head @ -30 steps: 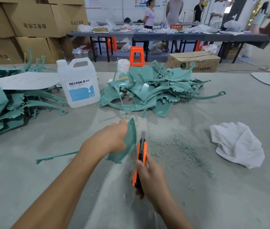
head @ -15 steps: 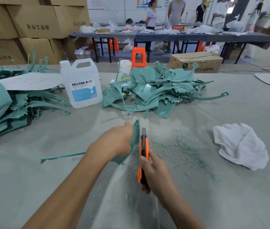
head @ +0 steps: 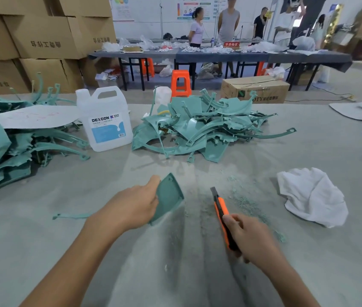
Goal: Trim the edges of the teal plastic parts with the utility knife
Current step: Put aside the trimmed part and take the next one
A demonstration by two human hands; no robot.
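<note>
At the centre of the frame our left hand gripped a teal part, fingers closed round its edge (tilted above the tabletop). Just right, apart from it, our right hand clasped the orange knife, blade pointing away.

The left pile of teal parts runs off the frame edge. The right hand covers the knife handle's back end, and the jug label's small print is unreadable.

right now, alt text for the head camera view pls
A left hand holds a teal plastic part apart from an orange utility knife gripped in the right hand, over a grey table with teal shavings.
</note>
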